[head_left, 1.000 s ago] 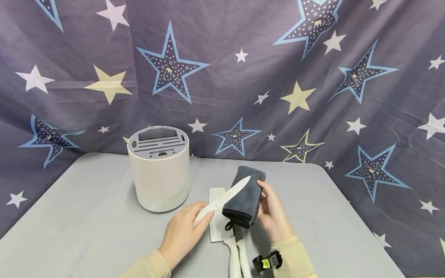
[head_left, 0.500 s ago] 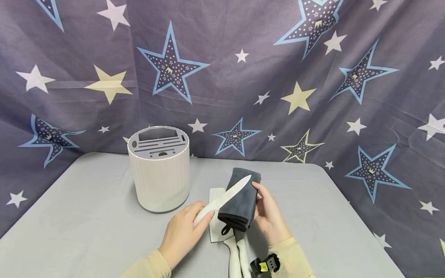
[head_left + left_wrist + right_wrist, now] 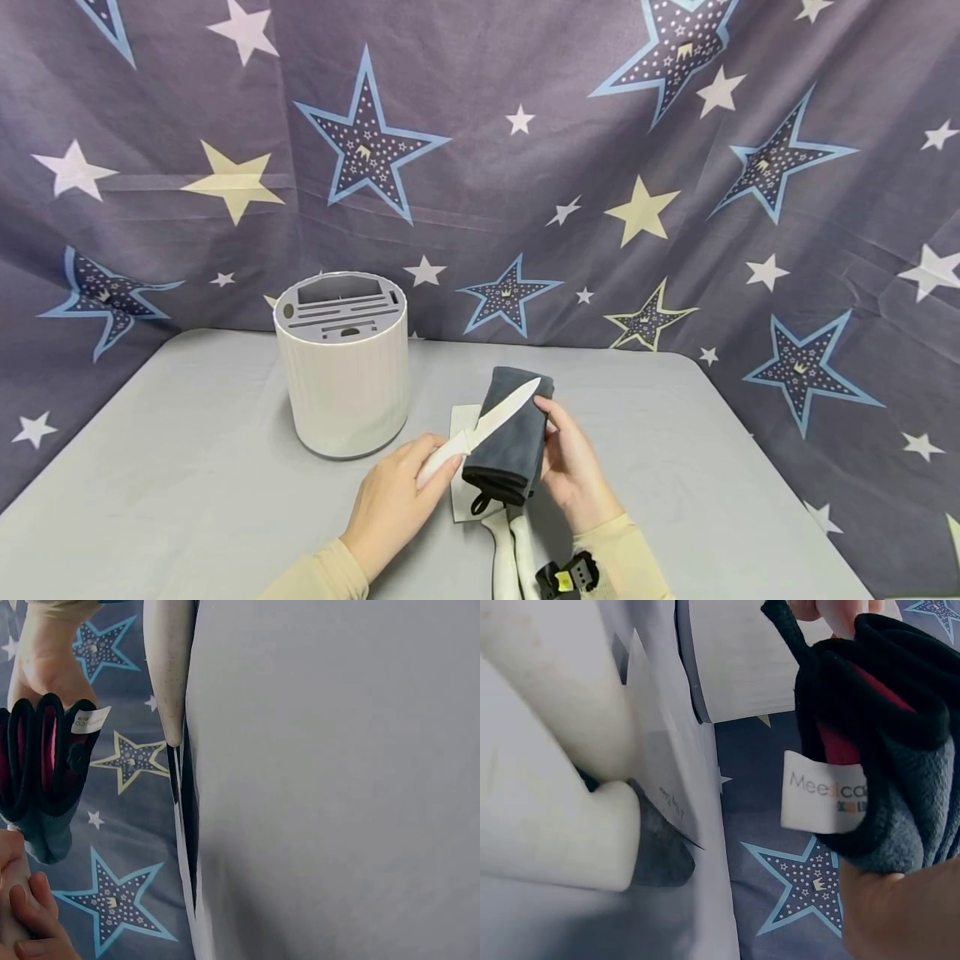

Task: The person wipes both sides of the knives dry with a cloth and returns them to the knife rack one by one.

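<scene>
My left hand [image 3: 395,497] grips the white handle of a knife [image 3: 504,410], its pale blade pointing up and right across the top of a folded dark grey cloth [image 3: 510,442]. The right hand [image 3: 577,471] holds that cloth by its right side, thumb on top. In the right wrist view the folded cloth [image 3: 922,795] shows black edging, a red inner side and a white label [image 3: 821,793]. Left-hand fingers [image 3: 34,915] appear at the lower left of the left wrist view, beside the cloth [image 3: 49,825].
A round white knife block [image 3: 345,392] with a slotted grey top stands on the grey table [image 3: 187,467], left of the hands. Below the cloth lie a broad pale blade [image 3: 467,500] and white handles [image 3: 504,557]. A star-patterned curtain [image 3: 480,167] hangs behind.
The right hand and the cloth have shifted left and slightly down beneath the knife blade. The left hand and the knife have stayed nearly still.
</scene>
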The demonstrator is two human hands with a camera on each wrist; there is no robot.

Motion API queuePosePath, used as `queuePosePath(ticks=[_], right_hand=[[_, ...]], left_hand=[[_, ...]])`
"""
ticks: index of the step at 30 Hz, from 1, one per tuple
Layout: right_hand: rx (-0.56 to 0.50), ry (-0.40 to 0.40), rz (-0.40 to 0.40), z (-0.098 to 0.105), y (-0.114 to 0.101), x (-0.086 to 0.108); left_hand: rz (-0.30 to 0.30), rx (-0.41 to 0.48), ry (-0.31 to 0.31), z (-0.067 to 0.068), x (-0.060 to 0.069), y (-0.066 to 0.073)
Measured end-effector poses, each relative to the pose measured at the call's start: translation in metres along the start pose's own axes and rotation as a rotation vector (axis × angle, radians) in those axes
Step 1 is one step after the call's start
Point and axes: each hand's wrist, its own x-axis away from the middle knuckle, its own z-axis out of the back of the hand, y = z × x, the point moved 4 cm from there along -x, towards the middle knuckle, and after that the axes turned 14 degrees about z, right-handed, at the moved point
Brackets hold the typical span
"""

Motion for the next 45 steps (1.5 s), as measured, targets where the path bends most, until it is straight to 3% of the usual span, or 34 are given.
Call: queuePosePath(ticks=[16,45], right_hand=[[0.006,-0.047,-0.018,-0.004,0.001,0.002],[-0.028,0.046,0.026,0.013,-0.014,-0.005]], left_hand=[[0.002,0.002,-0.001,0.001,0.0,-0.001],[-0.012,0.005,-0.002,0.002,0.002,0.001]])
